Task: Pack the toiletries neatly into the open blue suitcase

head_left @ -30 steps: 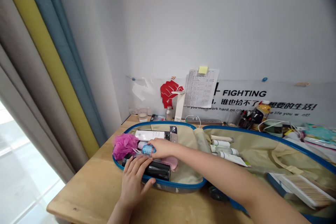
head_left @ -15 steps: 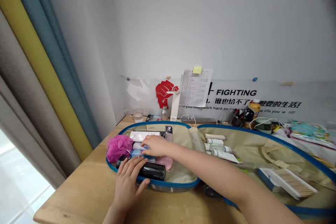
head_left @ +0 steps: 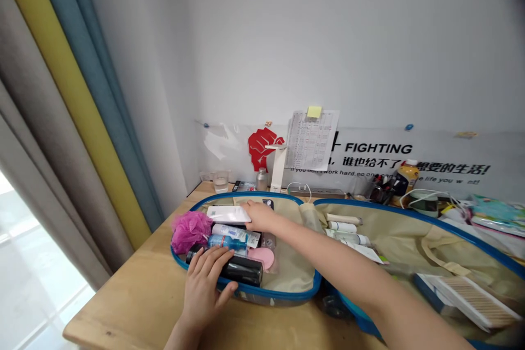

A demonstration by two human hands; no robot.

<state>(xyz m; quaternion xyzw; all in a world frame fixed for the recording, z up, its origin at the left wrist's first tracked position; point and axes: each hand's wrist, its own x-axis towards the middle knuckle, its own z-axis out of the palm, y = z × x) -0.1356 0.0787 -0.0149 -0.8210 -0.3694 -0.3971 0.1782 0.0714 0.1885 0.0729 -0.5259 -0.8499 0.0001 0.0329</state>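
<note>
An unzipped case with a blue rim (head_left: 287, 299) lies spread on the wooden desk. My left hand (head_left: 208, 279) rests with fingers stretched over a black cylindrical bottle (head_left: 244, 270), its thumb by the near rim. At the back of the left half, my right hand (head_left: 259, 215) grips the right end of a white box (head_left: 227, 214); its fingertips are partly hidden. Between the hands lie a pale labelled tube (head_left: 234, 233), a blue bottle (head_left: 227, 242) and a round pink item (head_left: 262, 257). A pink mesh bath puff (head_left: 191, 231) sits at the left end.
In the case's right half are several white tubes (head_left: 342, 227) and a white box with tan sticks (head_left: 476, 298). Behind it stand a clear cup (head_left: 220, 180), a metallic bottle (head_left: 261, 179), a white lamp (head_left: 278, 169) and a power strip (head_left: 315, 192).
My right hand has moved back from the blue bottle and pale tube to the white box. The left hand stays on the black bottle. The view has shifted slightly.
</note>
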